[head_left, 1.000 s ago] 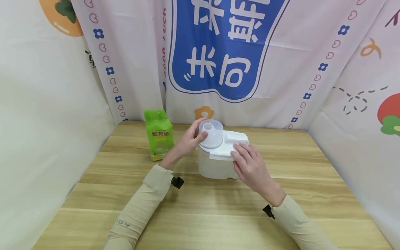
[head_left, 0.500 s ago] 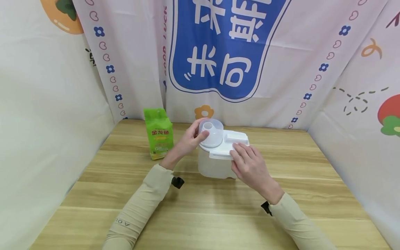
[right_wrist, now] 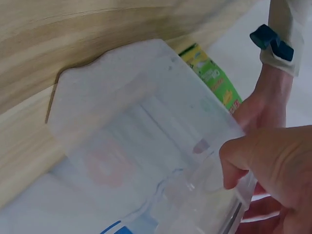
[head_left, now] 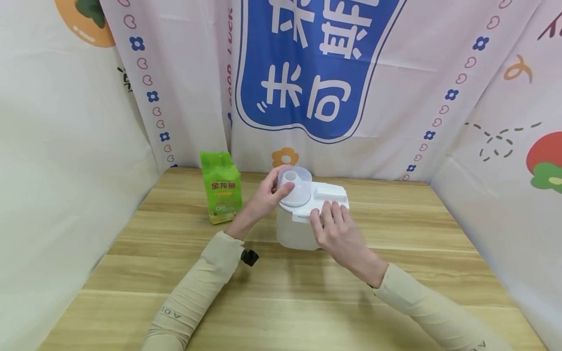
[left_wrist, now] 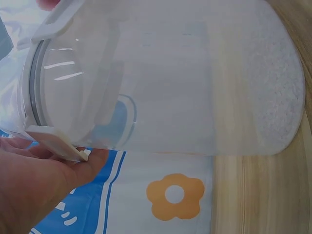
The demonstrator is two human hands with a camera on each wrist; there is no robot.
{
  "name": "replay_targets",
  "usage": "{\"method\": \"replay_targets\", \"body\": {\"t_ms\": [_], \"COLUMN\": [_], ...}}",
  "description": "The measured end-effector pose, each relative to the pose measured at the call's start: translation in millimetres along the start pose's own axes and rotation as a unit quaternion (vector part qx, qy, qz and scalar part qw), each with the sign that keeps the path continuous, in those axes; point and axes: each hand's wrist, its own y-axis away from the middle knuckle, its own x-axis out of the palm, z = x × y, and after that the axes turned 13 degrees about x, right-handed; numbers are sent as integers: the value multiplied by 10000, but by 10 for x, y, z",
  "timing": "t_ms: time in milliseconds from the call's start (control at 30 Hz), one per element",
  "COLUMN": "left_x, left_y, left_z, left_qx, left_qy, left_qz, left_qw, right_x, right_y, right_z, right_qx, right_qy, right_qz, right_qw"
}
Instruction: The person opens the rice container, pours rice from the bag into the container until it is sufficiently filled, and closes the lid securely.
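A translucent plastic storage container (head_left: 296, 231) stands upright on the table, its white lid (head_left: 319, 197) on top. A clear measuring cup (head_left: 298, 187) sits over the lid's left end. My left hand (head_left: 265, 197) holds that end, with the thumb against the cup and the other fingers partly hidden behind. A white side clip (left_wrist: 56, 141) sticks out beside the left fingers in the left wrist view. My right hand (head_left: 340, 234) grips the lid's front edge, fingertips on top. In the right wrist view its thumb (right_wrist: 236, 163) presses below the rim. Rice-like grains seem absent; the container walls look see-through.
A green food packet (head_left: 223, 190) stands upright to the left of the container, close to the left forearm. The wooden table (head_left: 281, 302) meets a printed curtain (head_left: 395, 112) at the back. Fabric walls rise on both sides.
My right hand has slid left along the lid's front edge, its fingers now spread over the top. The left hand, the container and the packet have stayed in place.
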Motion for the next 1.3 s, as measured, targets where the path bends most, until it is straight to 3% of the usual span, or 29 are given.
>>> {"method": "replay_targets", "body": {"t_ms": [533,800,900,1033,1133,1200,1300], "left_x": [58,59,70,79,69,55,46], "left_y": [6,40,42,34,32,29,18], "left_z": [-48,-354,-390,-387,-362,-341,-154], "left_qx": [-308,-202,-210,-205,-129,-121,-90], "left_qy": [63,43,66,44,70,103,73], "left_qz": [-39,-66,-55,-19,-35,-57,-45], "left_qw": [9995,9998,9997,9998,9999,9999,9999], "right_x": [-38,-35,-24,-31,-67,-94,-154], "right_y": [-74,-97,-91,-107,-169,-203,-168], "right_z": [153,152,135,82,15,-25,-3], "right_qx": [-52,-151,-157,-262,-289,-442,-580], "right_qy": [795,889,821,656,152,30,221], "right_qz": [170,115,44,-111,-150,-54,337], "right_qw": [9967,9959,9965,9974,9994,9990,9975]}}
